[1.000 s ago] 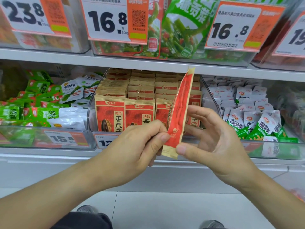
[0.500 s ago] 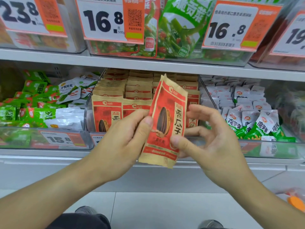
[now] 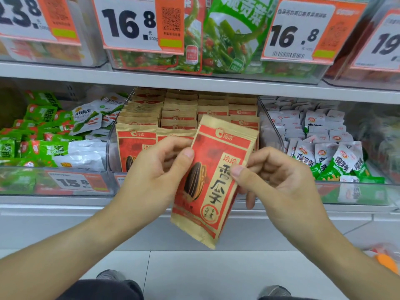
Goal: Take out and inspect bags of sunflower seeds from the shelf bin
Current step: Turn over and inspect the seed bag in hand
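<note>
Two hands hold one sunflower seed bag [image 3: 213, 180] front-on, tilted with its top toward 1 o'clock, before the shelf bin [image 3: 109, 148]. Left hand [image 3: 155, 176] pinches its 9 o'clock edge, thumb on the front; right hand [image 3: 279, 182] pinches the 3 o'clock edge. More seed bags [image 3: 179, 113] stand packed in the bin behind.

The lower shelf [image 3: 65, 201] carries three clear bins side by side. The middle bin [image 3: 110, 152] holds upright rows of red-and-tan sunflower seed bags [image 3: 179, 109]. The left bin [image 3: 54, 191] holds green and white snack packets [image 3: 65, 135]; the right bin [image 3: 368, 191] holds white and green packets [image 3: 324, 135]. The upper shelf [image 3: 194, 80] bears bins with price tags [image 3: 129, 24].
</note>
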Motion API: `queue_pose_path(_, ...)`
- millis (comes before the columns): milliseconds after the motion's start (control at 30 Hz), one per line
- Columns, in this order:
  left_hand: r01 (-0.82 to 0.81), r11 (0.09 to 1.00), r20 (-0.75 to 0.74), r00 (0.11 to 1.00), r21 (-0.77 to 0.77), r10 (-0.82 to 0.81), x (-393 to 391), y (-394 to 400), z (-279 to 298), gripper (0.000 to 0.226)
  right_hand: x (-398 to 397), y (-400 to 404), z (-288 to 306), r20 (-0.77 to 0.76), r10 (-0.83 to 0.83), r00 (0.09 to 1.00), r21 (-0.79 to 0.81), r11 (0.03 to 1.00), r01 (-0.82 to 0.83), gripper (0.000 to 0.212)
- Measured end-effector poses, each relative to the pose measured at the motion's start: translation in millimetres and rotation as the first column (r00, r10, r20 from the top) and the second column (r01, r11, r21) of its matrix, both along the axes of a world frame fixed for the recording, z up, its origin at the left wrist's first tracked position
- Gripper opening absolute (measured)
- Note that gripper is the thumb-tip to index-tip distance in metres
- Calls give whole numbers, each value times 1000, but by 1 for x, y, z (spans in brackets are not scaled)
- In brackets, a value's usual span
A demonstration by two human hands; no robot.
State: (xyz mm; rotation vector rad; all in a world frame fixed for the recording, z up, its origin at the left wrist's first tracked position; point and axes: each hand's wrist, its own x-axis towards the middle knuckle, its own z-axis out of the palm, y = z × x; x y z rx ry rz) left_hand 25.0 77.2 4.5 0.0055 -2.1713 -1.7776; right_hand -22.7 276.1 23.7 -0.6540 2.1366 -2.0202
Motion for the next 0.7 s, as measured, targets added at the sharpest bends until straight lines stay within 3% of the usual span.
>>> queue_pose_path(167, -95, 995, -7, 995, 34, 95, -1, -2, -4, 21, 3, -3, -1, -14, 70, 997, -23, 997, -70, 12)
queue_pose_path(300, -30, 999, 25, 999, -30, 31, 2, 7, -6, 36, 4, -6, -5, -8, 65, 998, -48, 997, -65, 17)
queue_pose_path(400, 56, 998, 105, 993, 24, -59, 7, 17, -5, 38, 5, -7, -7, -16, 90, 996, -26, 996, -90, 24)
queue_pose_path(500, 112, 992, 163, 981, -49, -103, 7, 19, -9, 69, 6, -7, -6, 3, 126, 992, -32, 992, -126, 13)
queue_pose_path(600, 160, 986, 167, 974, -48, -150, 10, 19, -3, 57, 8, -8, -5, 20, 150, 988, -46, 988, -149, 11)
queue_pose_path(700, 173, 979, 165, 974, -106, -154, 11, 21, 2, 71, 10, -8, -4, 26, 170, 985, -54, 984, -168, 11)
